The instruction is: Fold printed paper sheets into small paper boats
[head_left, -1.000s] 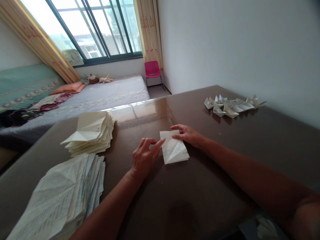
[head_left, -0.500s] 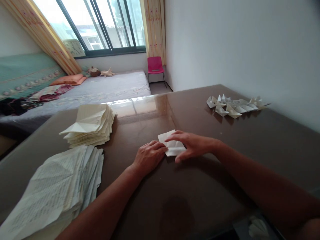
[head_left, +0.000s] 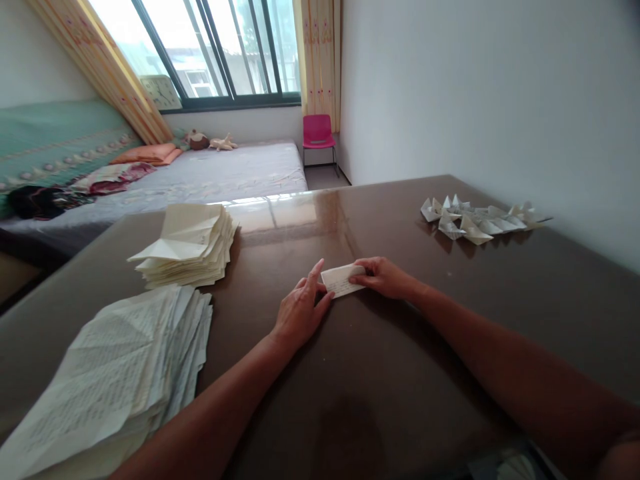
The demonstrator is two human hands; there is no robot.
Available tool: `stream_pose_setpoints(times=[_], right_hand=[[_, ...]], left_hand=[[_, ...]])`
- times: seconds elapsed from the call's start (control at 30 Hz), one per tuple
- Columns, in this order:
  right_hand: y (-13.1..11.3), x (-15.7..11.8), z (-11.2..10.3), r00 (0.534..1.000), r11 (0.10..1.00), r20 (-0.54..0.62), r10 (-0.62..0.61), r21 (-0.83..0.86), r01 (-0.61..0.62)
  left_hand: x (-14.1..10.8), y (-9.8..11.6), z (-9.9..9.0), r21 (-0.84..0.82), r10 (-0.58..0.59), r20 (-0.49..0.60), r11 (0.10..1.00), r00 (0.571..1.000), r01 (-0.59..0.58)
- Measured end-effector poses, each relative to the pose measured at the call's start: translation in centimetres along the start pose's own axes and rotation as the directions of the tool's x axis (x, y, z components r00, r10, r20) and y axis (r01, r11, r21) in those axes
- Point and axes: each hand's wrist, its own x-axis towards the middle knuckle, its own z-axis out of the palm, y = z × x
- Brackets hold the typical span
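A small folded paper (head_left: 341, 281) with lines of writing lies at the middle of the brown table (head_left: 300, 400). My right hand (head_left: 381, 276) pinches its right end between thumb and fingers. At the paper's left end is my left hand (head_left: 301, 308), its index finger raised and its thumb stretched toward the lower left corner. Some of the left hand's other fingers are curled and partly hidden.
Left of my hands stand a stack of cream paper (head_left: 187, 247) and a nearer stack of written sheets (head_left: 115, 360). Folded paper shapes (head_left: 480, 220) sit at the back right, near the wall. Beyond the table are a bed (head_left: 260, 163) and a pink chair (head_left: 319, 132).
The paper has gone from a wider, blank-looking piece to a narrower strip showing writing. My right hand has closed on its right end. My left index finger has lifted. The view has shifted slightly.
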Motion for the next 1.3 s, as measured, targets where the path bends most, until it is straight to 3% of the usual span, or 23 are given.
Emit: stream_pose_setpoints(times=[0.2, 0.47, 0.73, 1.17, 1.3], right_hand=[[-0.9, 0.3, 1.2, 0.986, 0.976, -0.159, 0.057, -0.200, -0.088], [-1.0, 0.6, 1.9, 0.969, 0.894, -0.237, 0.065, -0.418, -0.162], [-0.9, 0.7, 1.8, 0.973, 0.904, -0.215, 0.086, -0.394, -0.167], [-1.1, 1.1, 1.8, 0.965, 0.890, -0.217, 0.145, -0.398, -0.223], [-1.0, 1.2, 1.8, 0.964, 0.873, -0.221, 0.150, -0.428, -0.234]], left_hand=[[-0.3, -0.1, -0.2, -0.002, 0.012, 0.035, 1.000, 0.999, -0.012], [-0.5, -0.4, -0.3, 0.131, 0.158, 0.045, 0.978, 0.986, -0.162], [-1.0, 0.3, -0.3, 0.259, 0.219, 0.039, 0.940, 0.975, -0.222], [-1.0, 0.5, -0.3, 0.312, 0.242, 0.055, 0.917, 0.969, -0.247], [-0.9, 0.6, -0.4, 0.286, 0.295, 0.056, 0.910, 0.954, -0.299]])
